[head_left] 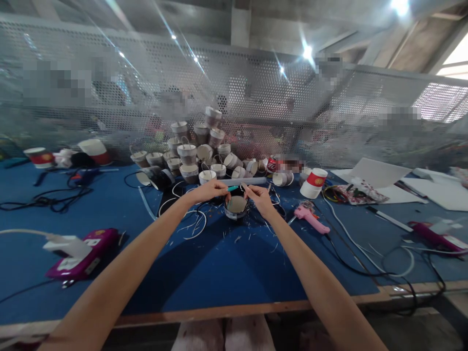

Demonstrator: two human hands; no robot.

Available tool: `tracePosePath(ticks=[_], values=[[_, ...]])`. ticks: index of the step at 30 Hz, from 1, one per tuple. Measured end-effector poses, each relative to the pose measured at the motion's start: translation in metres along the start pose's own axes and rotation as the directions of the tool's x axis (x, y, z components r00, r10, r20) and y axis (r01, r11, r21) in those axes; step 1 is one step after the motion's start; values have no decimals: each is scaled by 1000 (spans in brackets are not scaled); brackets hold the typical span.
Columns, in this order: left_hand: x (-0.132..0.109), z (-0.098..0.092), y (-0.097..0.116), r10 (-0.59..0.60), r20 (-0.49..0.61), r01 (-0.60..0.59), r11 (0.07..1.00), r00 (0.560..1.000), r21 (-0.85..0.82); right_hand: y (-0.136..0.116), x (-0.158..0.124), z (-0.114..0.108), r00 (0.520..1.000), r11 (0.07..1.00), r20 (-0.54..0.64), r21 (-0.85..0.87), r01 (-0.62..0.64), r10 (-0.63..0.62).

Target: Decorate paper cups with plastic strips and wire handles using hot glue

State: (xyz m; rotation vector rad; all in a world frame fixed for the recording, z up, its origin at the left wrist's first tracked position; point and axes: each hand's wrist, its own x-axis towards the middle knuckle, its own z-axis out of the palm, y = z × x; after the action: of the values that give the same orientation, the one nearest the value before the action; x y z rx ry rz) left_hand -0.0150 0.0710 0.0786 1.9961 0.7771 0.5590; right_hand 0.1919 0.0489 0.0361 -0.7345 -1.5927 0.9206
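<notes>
A small round bucket [236, 210], pale inside with a dark band around it, stands upright on the blue table between my hands. My left hand [214, 191] is closed in a pinch on a small teal stick-like piece [233, 188] above the bucket's rim. My right hand [259, 196] is pinched at the opposite side of the rim. By its fingertips is a small beige piece [244, 186], too small to name. Fingers of both hands reach down to the rim, so their contact with it is partly hidden.
Behind my hands rises a pile of small pale buckets [188, 153]. A pink glue gun [311, 219] and a red-and-white paper cup [313, 183] are on the right. A purple power strip [84, 256] lies on the left. Cables and white scraps surround the bucket.
</notes>
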Motion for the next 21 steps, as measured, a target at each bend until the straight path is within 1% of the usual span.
tracePosePath(ticks=[4,11,14,16,18,19,21], values=[[-1,-2,0,-10,13,10,1000,1000,0,1,1,-2,998,998,-20,-29,61,-62],[-2,-3,3,-31,67,31,999,997,7,2,1,-3,998,997,-21,-60,51,-52],[-2,-1,7,-39,51,37,999,998,23,3,1,-3,998,997,-26,-50,63,-64],[-3,-2,9,-44,8,44,998,999,52,5,2,-1,998,999,-50,-10,37,-37],[-6,-4,8,-52,-20,54,994,998,94,9,3,-1,995,997,-97,77,-20,27],[-7,-5,5,-61,-13,63,992,998,114,12,3,-1,990,991,-127,126,-47,63],[-7,-4,-4,-90,41,84,987,995,136,18,5,-2,975,977,-190,200,-74,113]])
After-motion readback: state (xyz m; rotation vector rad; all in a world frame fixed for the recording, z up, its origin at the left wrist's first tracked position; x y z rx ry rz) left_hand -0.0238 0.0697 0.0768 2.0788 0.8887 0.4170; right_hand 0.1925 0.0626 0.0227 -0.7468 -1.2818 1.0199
